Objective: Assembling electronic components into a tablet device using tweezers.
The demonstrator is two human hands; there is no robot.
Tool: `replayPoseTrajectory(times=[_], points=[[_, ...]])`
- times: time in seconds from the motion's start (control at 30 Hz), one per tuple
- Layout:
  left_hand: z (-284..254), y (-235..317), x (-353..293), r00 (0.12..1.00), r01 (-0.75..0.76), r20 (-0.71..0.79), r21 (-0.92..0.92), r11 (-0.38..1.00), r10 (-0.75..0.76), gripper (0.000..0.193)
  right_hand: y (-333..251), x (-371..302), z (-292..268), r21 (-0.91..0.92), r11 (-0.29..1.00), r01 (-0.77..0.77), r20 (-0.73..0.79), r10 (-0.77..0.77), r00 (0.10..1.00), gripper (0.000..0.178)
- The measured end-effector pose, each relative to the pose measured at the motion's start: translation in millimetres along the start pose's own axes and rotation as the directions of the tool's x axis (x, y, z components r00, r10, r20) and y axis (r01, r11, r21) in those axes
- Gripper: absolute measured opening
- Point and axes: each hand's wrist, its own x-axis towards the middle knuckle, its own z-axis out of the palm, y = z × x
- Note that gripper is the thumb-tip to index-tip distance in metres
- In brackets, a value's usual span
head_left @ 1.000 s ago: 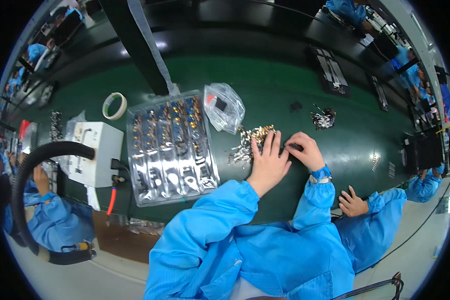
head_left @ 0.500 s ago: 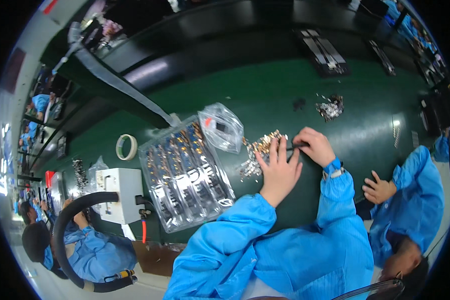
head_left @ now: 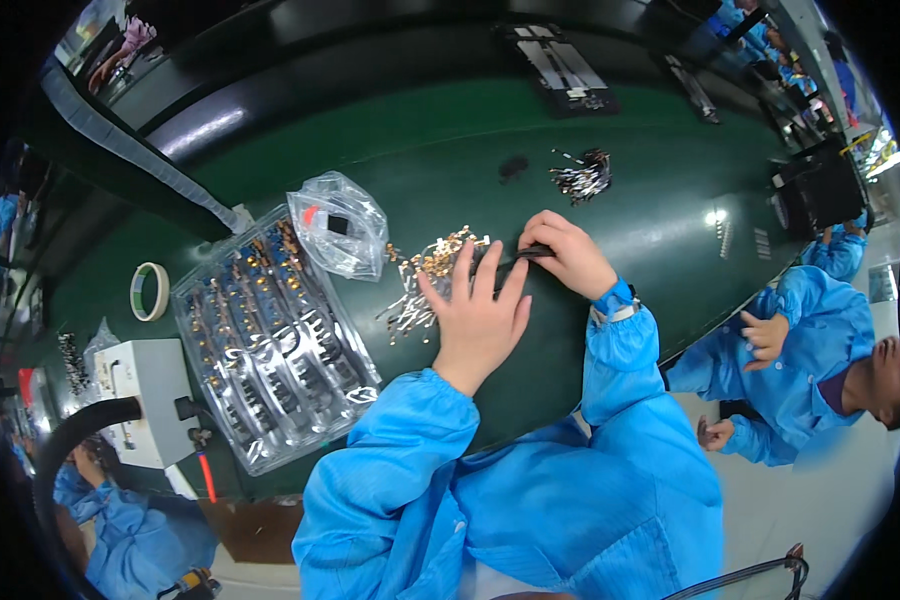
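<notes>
My left hand (head_left: 477,322) lies palm down with its fingers spread, the fingertips at the edge of a pile of small gold and silver metal parts (head_left: 432,272). My right hand (head_left: 570,258) is just right of it, thumb and fingers closed on a slim black piece (head_left: 536,251) whose exact kind I cannot make out. That black piece points toward my left fingertips. To the left lies a clear plastic tray (head_left: 362,372) with rows of dark, blue and gold small assemblies. A clear plastic bag (head_left: 338,228) rests at the tray's upper right corner.
A roll of tape (head_left: 149,292) and a white box (head_left: 148,400) with a thick black hose (head_left: 75,425) stand at the left. Farther off are a heap of small dark parts (head_left: 583,177) and a black flat panel (head_left: 560,70). A co-worker in blue (head_left: 820,335) is at the right.
The whole view has shifted, so the table's things appear farther left. Both hands stay beside the pile in nearly the same pose. More of the co-worker at the right shows.
</notes>
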Motion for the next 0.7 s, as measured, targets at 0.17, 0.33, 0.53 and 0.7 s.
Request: replayPoseTrajectory(times=[0.17, 0.33, 0.53, 0.7], points=[[-2.8, -5.3, -3.8, 0.997, -0.046, -0.058, -0.043, 0.998, 0.044, 0.034, 19.6, -24.3, -81.3, -0.051, 0.999, -0.016, -0.24, 0.003, 0.971, 0.016], [5.2, -7.5, -4.4, 0.997, -0.064, -0.036, -0.051, 0.997, 0.062, 0.025, 74.1, 1.1, -145.5, -0.16, 0.967, -0.199, -0.333, 0.137, 0.933, 0.011], [5.0, -6.0, -2.9, 0.996, -0.081, -0.03, -0.029, 0.996, 0.08, 0.023, 136.3, 37.5, -130.3, -0.232, 0.966, -0.116, -0.228, 0.062, 0.972, 0.022], [5.1, -4.3, -3.6, 0.997, -0.072, -0.034, -0.041, 0.997, 0.071, 0.023, 122.8, 41.3, -120.3, -0.32, 0.938, -0.132, -0.219, 0.062, 0.974, 0.021]])
